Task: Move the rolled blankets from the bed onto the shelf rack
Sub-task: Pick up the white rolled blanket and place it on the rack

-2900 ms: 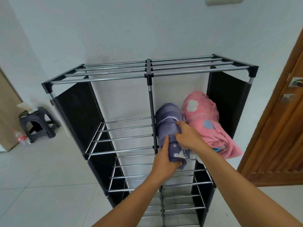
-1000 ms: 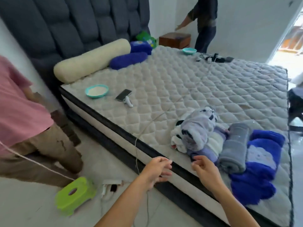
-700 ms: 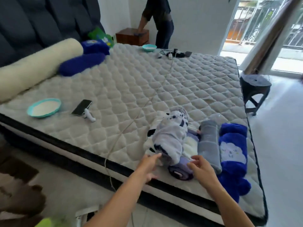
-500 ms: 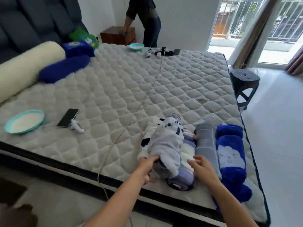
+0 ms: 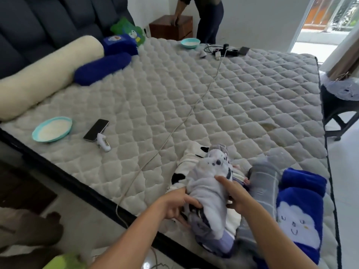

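Observation:
A pale lilac rolled blanket with dark spots (image 5: 209,189) lies on top of a heap of rolls at the near right corner of the bed (image 5: 174,90). My left hand (image 5: 178,204) grips its left side and my right hand (image 5: 234,195) grips its right side. Under it lie a white-and-black roll (image 5: 191,160) and a purple roll (image 5: 219,243). A grey rolled blanket (image 5: 262,183) and a blue one with a cloud face (image 5: 299,214) lie to the right. The shelf rack is out of view.
A white cable (image 5: 174,131) runs across the mattress to its near edge. A teal bowl (image 5: 52,129), a phone (image 5: 96,130) and a small white device lie at left. Bolsters rest by the headboard. A person (image 5: 206,14) stands at the far side. A dark stool (image 5: 338,105) stands at right.
I turned from the shelf rack, where I placed a purple roll, to the bed. Both hands reached forward and closed on the lilac spotted roll.

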Motion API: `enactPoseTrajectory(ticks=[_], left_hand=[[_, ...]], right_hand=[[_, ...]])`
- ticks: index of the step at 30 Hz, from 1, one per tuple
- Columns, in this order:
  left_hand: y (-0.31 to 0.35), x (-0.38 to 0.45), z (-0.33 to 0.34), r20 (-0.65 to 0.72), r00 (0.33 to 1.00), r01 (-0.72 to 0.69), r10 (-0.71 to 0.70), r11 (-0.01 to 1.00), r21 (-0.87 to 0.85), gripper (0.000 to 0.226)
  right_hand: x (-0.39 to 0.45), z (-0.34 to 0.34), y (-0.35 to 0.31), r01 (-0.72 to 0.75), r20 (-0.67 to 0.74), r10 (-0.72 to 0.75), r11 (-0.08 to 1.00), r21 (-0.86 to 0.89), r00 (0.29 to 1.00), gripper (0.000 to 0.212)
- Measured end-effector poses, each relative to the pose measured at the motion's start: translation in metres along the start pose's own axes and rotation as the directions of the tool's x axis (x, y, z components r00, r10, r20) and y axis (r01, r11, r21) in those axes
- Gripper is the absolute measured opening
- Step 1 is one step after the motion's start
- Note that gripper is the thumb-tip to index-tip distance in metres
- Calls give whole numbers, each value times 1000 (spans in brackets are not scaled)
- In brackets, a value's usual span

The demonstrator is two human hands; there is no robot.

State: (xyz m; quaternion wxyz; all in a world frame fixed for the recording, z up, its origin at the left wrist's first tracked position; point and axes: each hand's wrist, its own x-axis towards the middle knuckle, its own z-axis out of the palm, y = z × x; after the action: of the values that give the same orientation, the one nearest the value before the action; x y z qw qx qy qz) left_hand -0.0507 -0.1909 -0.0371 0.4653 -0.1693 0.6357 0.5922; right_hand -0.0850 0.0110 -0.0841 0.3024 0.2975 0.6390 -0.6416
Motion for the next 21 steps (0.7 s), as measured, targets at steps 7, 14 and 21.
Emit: enactPoseTrajectory(ticks=[7,14,21], left_hand=[[14,-16,15,-90,996,-13,25,991,134,42],[-4,-96,-8,-209,971,-91,114,989,115,63],[-81,-221,-25,-686,711,-405,151,886,-224,56]], right_hand=[[-4,4,1,12,-14,-10,982,190,1000,44],[-49,75,-16,232,73,-258,937,261,963,40],[-138,207,-22,406,415,-464,886,223,783,34]])
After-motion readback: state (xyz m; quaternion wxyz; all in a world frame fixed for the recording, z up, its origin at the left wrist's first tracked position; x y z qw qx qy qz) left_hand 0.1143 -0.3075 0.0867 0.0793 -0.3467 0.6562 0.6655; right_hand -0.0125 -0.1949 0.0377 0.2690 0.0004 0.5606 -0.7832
